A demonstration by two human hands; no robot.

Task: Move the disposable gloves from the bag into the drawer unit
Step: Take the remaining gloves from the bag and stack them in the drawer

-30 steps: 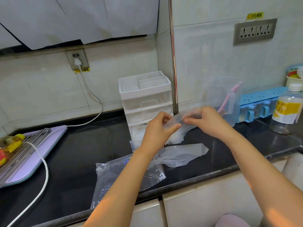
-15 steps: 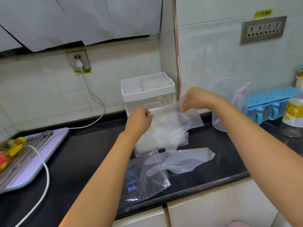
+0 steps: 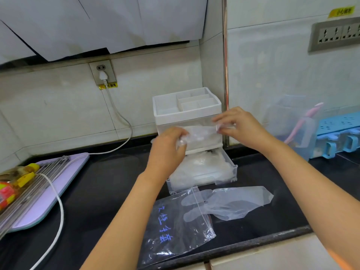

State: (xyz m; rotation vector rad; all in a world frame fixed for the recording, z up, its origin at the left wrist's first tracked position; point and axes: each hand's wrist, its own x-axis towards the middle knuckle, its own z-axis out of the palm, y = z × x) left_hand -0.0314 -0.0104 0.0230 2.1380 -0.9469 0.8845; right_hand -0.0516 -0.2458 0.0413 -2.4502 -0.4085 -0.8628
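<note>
Left hand: grips the glove's left end, fingers curled round the film; 0.5 s ago it was lower.
Held glove: 0.5 s ago a loose hanging sheet, now drawn into a short band between the 2 hands, at 12 o'clock of the open drawer.
Right hand: pinches the right end between thumb and fingers.
Meaning: the glove looks gathered small enough to fit; lowering it into the drawer likely comes next.
Bag: clear, blue writing, flat at 6 o'clock of the drawer, apparently almost empty.
Drawer contents: a white, crinkled heap of gloves.
Loose glove: thin, see-through, flat at 3 o'clock of the bag, fingers touching its mouth; not yet stowed.
</note>
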